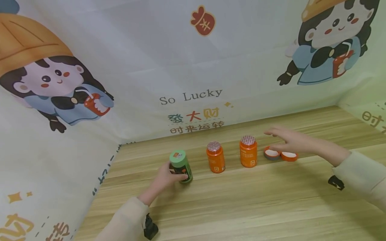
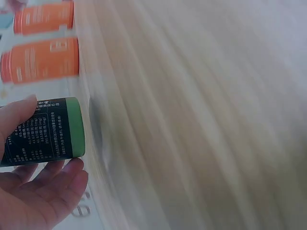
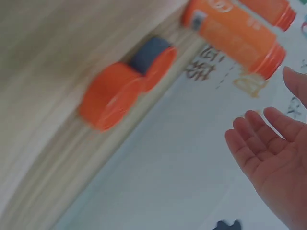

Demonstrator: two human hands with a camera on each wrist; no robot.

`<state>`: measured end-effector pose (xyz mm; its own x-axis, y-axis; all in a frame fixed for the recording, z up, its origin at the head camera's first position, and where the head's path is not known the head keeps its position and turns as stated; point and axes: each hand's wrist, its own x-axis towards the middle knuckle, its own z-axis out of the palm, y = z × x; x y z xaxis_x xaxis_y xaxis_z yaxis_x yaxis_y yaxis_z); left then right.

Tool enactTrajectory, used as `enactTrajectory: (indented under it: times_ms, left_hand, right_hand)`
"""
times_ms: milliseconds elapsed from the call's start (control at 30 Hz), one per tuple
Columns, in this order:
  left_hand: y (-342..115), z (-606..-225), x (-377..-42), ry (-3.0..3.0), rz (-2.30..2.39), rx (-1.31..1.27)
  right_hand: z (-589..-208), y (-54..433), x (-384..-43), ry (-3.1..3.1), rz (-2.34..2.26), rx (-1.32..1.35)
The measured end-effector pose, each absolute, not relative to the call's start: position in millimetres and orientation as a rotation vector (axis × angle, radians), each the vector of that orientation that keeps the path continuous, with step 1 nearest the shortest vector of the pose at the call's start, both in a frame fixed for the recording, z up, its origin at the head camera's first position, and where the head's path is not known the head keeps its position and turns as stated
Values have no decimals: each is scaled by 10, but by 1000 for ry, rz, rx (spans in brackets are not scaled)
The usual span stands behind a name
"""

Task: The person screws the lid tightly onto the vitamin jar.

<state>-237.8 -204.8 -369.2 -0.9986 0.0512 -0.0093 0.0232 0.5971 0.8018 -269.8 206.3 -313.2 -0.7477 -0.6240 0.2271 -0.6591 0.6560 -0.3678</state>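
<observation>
My left hand (image 1: 164, 179) grips a dark-labelled jar with a green lid (image 1: 178, 158). Thumb and fingers lie on opposite sides of this jar (image 2: 45, 129) in the left wrist view, and its green base shows a shadow beside it. To its right stand two orange bottles, one nearer (image 1: 216, 162) and one farther right (image 1: 248, 156), both upright with patterned seals on top. My right hand (image 1: 291, 140) hovers with spread fingers above two caps, one grey and orange (image 1: 272, 153), one orange (image 1: 289, 156). Nothing lies in this hand (image 3: 273, 153) in the right wrist view.
A wood-grain table (image 1: 229, 201) carries everything. Behind it and at both sides hangs a printed white cloth (image 1: 144, 73) with cartoon figures and lettering. The two caps lie side by side, open side up, right of the orange bottles.
</observation>
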Motion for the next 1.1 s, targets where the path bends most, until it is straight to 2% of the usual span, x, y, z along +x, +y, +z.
enactTrajectory:
  times_ms: [200, 600, 800, 967, 1100]
  left_hand:
    - [-2206, -3695, -2373, 2819, 1334, -15]
    - [-2232, -3772, -2327, 2826, 1389, 8]
    - [-2112, -3593, -2272, 2850, 1575, -14]
    - [-1883, -3270, -2226, 3032, 1691, 143]
    - [-1621, -3151, -2204, 3117, 1653, 329]
  right_hand:
    - [-3242, 2301, -2692, -2851, 589, 1035]
    - [-3303, 2487, -2719, -2935, 639, 1005]
    - [-3308, 2525, -2725, -2991, 606, 1005]
    - [-3362, 2550, -2731, -3036, 602, 998]
    - [-3406, 2553, -2737, -3056, 622, 1007]
